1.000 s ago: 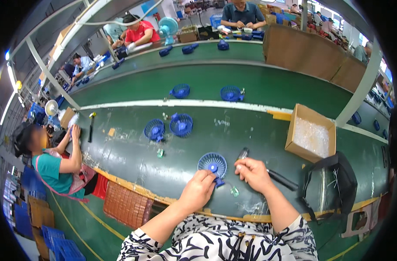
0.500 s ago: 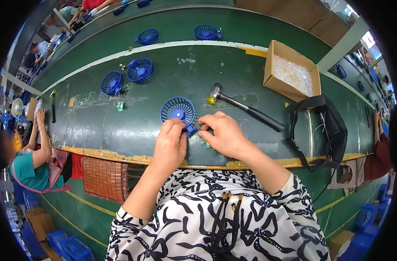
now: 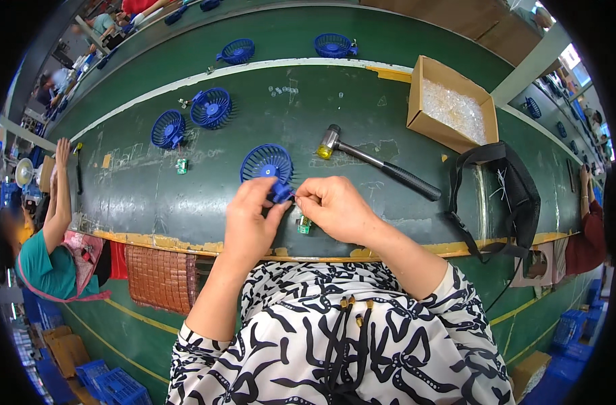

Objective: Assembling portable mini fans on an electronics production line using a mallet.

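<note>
Close in front of me a round blue fan housing point(image 3: 266, 164) with slatted ribs lies on the dark green bench. My left hand point(image 3: 249, 217) grips it at the short blue neck, thumb and fingers closed round that part. Beside the neck, my right hand point(image 3: 339, 209) is pinched; what its fingertips hold is too small to make out. A small green circuit board point(image 3: 304, 224) hangs or lies just under the right fingers; whether it touches the bench I cannot tell.
Two more fan housings, one near point(image 3: 168, 129) and one farther point(image 3: 210, 108), lie at left by another green board point(image 3: 181, 166). A hammer point(image 3: 379, 160) lies right of centre, near a carton point(image 3: 449, 111) of clear plastic pieces and a black bag point(image 3: 503, 196). Co-workers sit at both sides.
The fan housing has shifted slightly left and away from me with my hands. The green board beneath my right hand now shows more fully. My right fingers have come closer to the neck.
</note>
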Demonstrator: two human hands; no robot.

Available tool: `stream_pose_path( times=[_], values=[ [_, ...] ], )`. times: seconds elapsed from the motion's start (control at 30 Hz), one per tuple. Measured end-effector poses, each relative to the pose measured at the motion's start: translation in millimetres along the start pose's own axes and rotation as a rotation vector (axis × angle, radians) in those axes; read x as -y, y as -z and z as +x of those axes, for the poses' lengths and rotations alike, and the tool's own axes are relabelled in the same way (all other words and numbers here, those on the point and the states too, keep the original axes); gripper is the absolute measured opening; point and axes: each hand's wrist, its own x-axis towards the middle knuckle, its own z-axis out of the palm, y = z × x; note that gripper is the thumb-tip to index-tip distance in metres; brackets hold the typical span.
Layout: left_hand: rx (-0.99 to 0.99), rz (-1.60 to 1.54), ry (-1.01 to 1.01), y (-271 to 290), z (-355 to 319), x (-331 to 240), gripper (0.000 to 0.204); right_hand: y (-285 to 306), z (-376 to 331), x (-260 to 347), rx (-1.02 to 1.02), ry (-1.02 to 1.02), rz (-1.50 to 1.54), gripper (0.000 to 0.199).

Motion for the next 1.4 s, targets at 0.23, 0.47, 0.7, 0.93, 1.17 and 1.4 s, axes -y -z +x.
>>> stream_pose_path(
  times=[0.23, 0.47, 0.7, 0.93, 1.17, 1.4],
  values=[
    [-0.013, -0.013, 0.003, -9.5, 0.0, -6.4, 0.051, -1.6, 1.3, 0.7, 0.038, -0.016, 0.111, 0.015],
    [-0.006, -0.012, 0.069, -3.1, 5.4, -7.7, 0.05, -1.4, 0.2, -2.9, 0.026, -0.053, 0.163, 0.016],
    [-0.027, -0.013, 0.017, -5.8, 4.7, -6.8, 0.047, -1.6, 0.4, -2.8, 0.031, -0.061, 0.175, 0.016],
    [-0.084, 0.131, -0.242, -8.6, 6.3, -1.0, 0.038, -1.9, 0.0, -3.0, 0.013, -0.051, 0.191, 0.015],
    [-0.015, 0.324, -0.396, 15.0, 24.0, -17.8, 0.031, 8.5, -3.1, 7.6, -0.093, 0.235, 0.077, 0.011],
    [-0.028, -0.11, -0.147, 9.7, 27.3, -31.6, 0.018, 23.7, -1.7, 17.7, -0.19, 0.445, -0.2, 0.008]
  ],
)
